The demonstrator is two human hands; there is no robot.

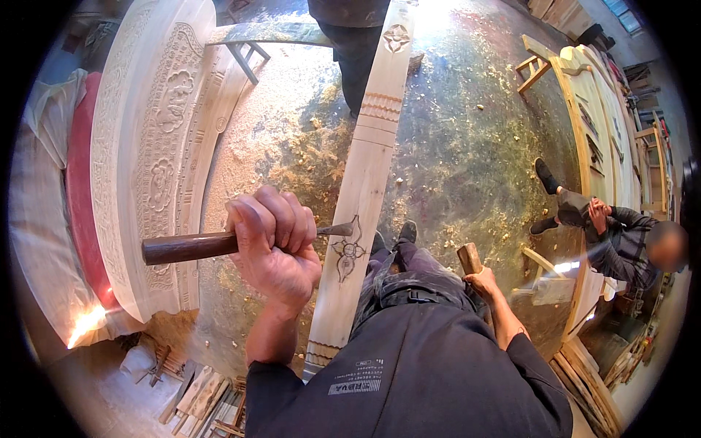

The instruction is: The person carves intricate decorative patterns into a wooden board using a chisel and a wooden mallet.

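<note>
The left hand (274, 244) has its grip wrapped tight round a chisel (219, 244), fingers curled over the dark wooden handle, which sticks out to the left; the steel blade points right and its tip rests on a drawn flower motif on the plank (369, 157). The right hand (483, 281) has its grip closed on a mallet (469, 258), held low beside the right thigh, apart from the plank.

The floor (467, 139), strewn with shavings, lies open between the plank and the frames at the right. A big carved panel (157, 139) stands on edge at the left, close behind the chisel handle, leaving a narrow strip of floor between it and the plank. Tall pale frames (595, 124) lean along the right edge. The long plank runs from the lap up and away, its far end carved with bands and a rosette. A standing person's legs (358, 51) are just left of the plank's far end. A seated person (621, 244) crouches at the right, near the frames. Offcuts (201, 394) lie at the lower left.
</note>
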